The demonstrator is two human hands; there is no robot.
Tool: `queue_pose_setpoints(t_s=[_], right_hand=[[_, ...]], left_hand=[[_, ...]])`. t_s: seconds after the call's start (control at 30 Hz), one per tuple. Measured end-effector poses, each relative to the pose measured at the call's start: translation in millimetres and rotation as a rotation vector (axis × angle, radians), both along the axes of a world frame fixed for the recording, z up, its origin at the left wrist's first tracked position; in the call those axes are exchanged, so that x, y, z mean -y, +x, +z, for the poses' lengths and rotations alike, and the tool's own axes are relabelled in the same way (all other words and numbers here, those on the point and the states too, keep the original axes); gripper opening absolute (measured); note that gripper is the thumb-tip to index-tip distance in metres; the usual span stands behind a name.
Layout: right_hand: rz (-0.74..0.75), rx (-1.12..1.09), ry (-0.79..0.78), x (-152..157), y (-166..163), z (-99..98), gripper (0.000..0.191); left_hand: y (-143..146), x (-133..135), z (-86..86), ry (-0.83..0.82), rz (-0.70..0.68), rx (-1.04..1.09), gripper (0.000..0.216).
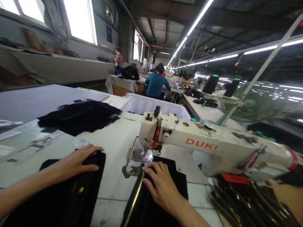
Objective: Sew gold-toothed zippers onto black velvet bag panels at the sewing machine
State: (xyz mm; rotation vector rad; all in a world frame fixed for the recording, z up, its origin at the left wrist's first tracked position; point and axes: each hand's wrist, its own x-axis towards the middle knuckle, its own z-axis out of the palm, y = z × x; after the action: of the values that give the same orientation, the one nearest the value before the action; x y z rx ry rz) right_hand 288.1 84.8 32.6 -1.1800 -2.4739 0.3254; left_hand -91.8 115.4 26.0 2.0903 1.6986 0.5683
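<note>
My left hand [78, 162] lies on a black fabric panel [71, 201] at the left, thumb spread from the fingers near the panel's right edge. A small gold mark shows on that panel. Just in front of the sewing machine [175, 132], my right hand [162, 186] has bent fingers on a second black fabric piece [181, 181]. A gold-toothed zipper [135, 201] runs along this piece, and my index finger and thumb rest by its far end. The needle area [147, 155] is just beyond my fingertips. The fabric's underside is hidden.
A stack of black fabric pieces [80, 116] lies at the far left of the table. Black zipper strips [246, 201] pile up at the right. Behind the machine stand a white plastic bin [161, 105] and a fan [255, 101]. A person in blue [156, 85] sits farther back.
</note>
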Motion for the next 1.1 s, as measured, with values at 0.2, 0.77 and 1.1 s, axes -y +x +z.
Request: queue_pose_setpoints(t_s=[0.2,0.77,1.1], right_hand=[[0.013,0.034,0.000,3.1,-0.5,1.6,0.036],[0.029,0.075,0.143,-5.5,-1.1,-11.6,0.047],[0.103,0.030,0.454,-14.7,-2.4,-48.2,0.046]], left_hand=[[70.6,-26.8,7.4,-0.110,-0.252,0.121,0.017],[129.1,42.0,-33.4,0.306,-0.380,-0.141,0.073],[134.7,31.4,-34.9,0.274,-0.422,-0.073,0.079]])
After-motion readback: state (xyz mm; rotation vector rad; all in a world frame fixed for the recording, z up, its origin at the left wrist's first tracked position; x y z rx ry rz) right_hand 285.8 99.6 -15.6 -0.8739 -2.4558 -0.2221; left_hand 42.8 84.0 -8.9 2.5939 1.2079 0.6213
